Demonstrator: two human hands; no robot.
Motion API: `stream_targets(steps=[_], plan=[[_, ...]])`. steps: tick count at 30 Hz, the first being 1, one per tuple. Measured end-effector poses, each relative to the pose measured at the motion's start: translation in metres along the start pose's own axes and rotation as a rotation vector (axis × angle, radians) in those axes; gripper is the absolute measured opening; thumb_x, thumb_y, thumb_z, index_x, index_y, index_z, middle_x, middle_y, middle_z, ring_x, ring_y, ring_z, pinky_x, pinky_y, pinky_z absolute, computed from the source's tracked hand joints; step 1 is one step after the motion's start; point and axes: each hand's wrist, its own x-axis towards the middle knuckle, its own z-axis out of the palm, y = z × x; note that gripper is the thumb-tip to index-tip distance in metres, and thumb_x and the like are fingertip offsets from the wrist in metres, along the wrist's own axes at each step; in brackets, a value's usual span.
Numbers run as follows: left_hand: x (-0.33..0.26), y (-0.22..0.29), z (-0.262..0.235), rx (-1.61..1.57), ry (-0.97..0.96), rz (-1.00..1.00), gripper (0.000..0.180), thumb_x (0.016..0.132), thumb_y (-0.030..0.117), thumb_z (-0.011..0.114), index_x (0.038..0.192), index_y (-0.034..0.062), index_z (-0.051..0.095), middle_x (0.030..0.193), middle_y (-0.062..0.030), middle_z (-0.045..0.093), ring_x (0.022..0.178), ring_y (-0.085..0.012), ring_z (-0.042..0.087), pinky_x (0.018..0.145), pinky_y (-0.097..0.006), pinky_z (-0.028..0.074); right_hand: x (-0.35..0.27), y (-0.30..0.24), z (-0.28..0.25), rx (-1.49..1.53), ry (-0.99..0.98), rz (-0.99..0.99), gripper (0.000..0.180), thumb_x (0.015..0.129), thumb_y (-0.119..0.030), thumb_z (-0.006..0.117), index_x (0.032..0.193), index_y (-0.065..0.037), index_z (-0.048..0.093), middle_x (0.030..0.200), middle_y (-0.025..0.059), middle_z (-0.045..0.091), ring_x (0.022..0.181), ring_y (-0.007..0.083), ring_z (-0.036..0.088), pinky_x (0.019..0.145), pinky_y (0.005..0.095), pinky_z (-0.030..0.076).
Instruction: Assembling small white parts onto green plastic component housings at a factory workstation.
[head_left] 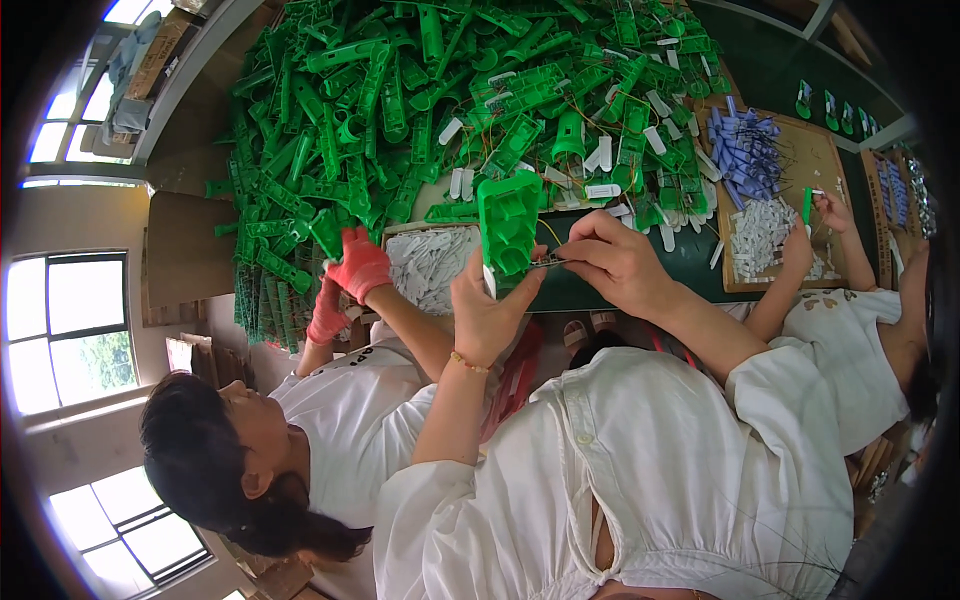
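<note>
My left hand [485,308] is closed around the lower end of a green plastic housing [508,215], which stands upright with its ribbed, hollow inside showing. A white strip shows between that hand and the housing. My right hand [615,262] comes in from the right with its fingertips pinched on a small, thin dark part [546,263] at the housing's lower edge. A yellow wire [551,233] curves up beside it. The small part is partly covered by fingers, so its exact kind cannot be made out.
A big heap of green plastic housings [350,110] covers the table, some with wires and white pieces. A box of white parts [432,262] sits by a co-worker's red-gloved hands [358,268]. At right, a tray [790,120] holds purple and white parts near another person's hands [800,245].
</note>
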Motion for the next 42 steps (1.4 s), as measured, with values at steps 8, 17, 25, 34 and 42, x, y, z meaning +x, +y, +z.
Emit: stream_targets(steps=[8,17,25,34,42], plan=[[-0.004,0.011,0.02,-0.107,0.28,0.174,0.023,0.072,-0.001,0.069,0.091,0.0008,0.056,0.087,-0.0038,0.061,0.074,-0.0081,0.055,0.065,-0.021,0.046,0.007,-0.02,-0.014,0.082,-0.037,0.085,0.031,0.07,-0.003,0.067,0.099,-0.003,0.058,0.085,0.008,0.056,0.071,0.0203,0.058,0.059,0.0282,0.047],[0.003,0.016,0.018,-0.611,0.107,-0.141,0.029,0.084,0.025,0.06,0.103,0.0048,0.051,0.093,-0.0028,0.057,0.08,-0.0116,0.055,0.069,-0.026,0.045,0.004,-0.022,-0.018,-0.228,0.058,-0.045,0.035,0.068,-0.003,0.066,0.1,-0.003,0.052,0.09,0.0095,0.057,0.075,0.0228,0.06,0.061,0.0307,0.05],[0.001,0.012,0.018,-0.915,-0.059,-0.325,0.054,0.095,0.044,0.016,0.106,0.0033,0.051,0.095,-0.0089,0.058,0.087,-0.0191,0.055,0.08,-0.034,0.044,0.012,-0.044,-0.023,0.031,-0.011,-0.099,0.04,0.063,0.002,0.071,0.1,-0.004,0.058,0.093,0.0073,0.05,0.073,0.0182,0.057,0.06,0.0281,0.049],[-0.003,0.01,0.025,-0.834,-0.008,-0.303,0.058,0.092,0.053,0.016,0.126,0.012,0.039,0.114,-0.0057,0.054,0.102,-0.0198,0.052,0.087,-0.034,0.042,0.007,-0.041,-0.02,-0.194,0.008,-0.225,0.038,0.06,0.0,0.072,0.096,-0.002,0.06,0.087,0.0055,0.048,0.07,0.0164,0.056,0.058,0.0266,0.048],[-0.002,0.011,0.029,-0.678,-0.225,-0.099,0.048,0.095,0.04,0.023,0.131,0.0088,0.028,0.123,-0.008,0.045,0.11,-0.0196,0.047,0.089,-0.033,0.041,0.007,-0.038,-0.031,-0.055,-0.029,-0.09,0.034,0.059,0.001,0.072,0.092,-0.001,0.062,0.084,0.0056,0.048,0.067,0.0167,0.055,0.054,0.0269,0.048]])
